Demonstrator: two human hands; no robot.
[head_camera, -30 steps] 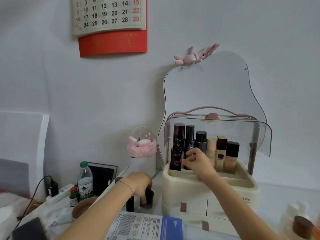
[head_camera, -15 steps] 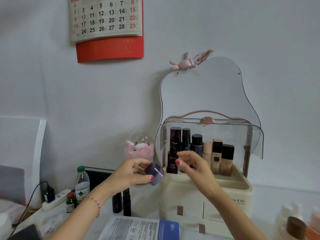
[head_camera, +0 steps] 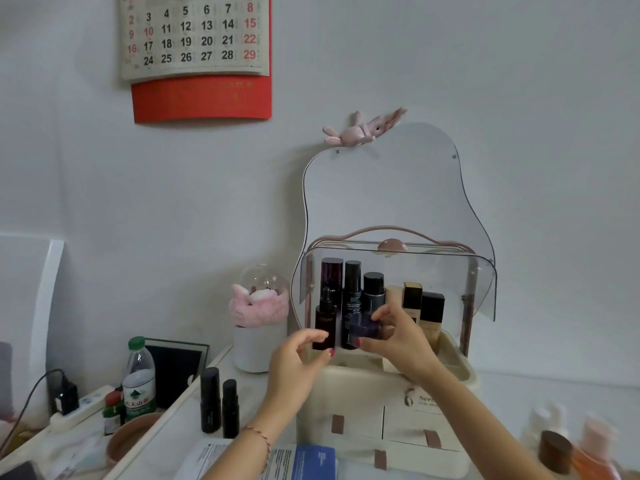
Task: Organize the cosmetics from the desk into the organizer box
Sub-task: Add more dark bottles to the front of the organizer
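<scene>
Gripping a small purple jar (head_camera: 363, 330) above the cream organizer box (head_camera: 349, 393), the right hand (head_camera: 398, 336) pinches it beside upright bottles (head_camera: 353, 299) inside; the left hand (head_camera: 298, 362) hovers, fingers loosely spread.

The organizer box (head_camera: 356, 393) is smooth cream plastic with a matt sheen; its raised lid (head_camera: 450, 275) is clear, glossy plastic. The bottles (head_camera: 353, 292) inside are dark, glossy plastic or glass, which one cannot be told. The small jar (head_camera: 363, 329) is glossy dark purple. The two tubes (head_camera: 220, 403) on the desk are matt black. The calendar (head_camera: 194, 39) is paper. The rabbit toy (head_camera: 363, 129) is soft pink cloth. The water bottle (head_camera: 138, 379) is clear plastic with a paper-like label
</scene>
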